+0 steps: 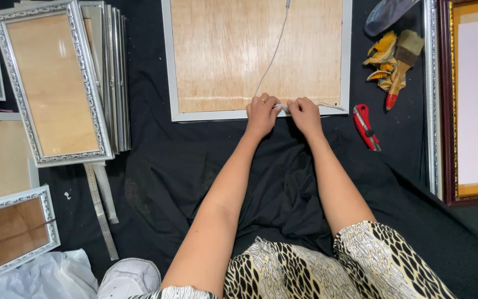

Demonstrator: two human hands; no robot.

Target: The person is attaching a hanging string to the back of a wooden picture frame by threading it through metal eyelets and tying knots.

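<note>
Far left: stack of ornate silver frames (56,83), backs up. Centre: left hand (261,113) and right hand (304,113), both pinched shut on white cord (281,107) at lower rail of white-edged plywood-backed frame (258,58), apparently knotting. Right: red utility knife (366,127), within reach.

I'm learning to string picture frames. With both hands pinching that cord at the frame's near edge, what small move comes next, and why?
Probably pull the knot snug. Both the left hand and right hand pinch the cord at the frame edge, and the cord beyond them looks slack.
</note>
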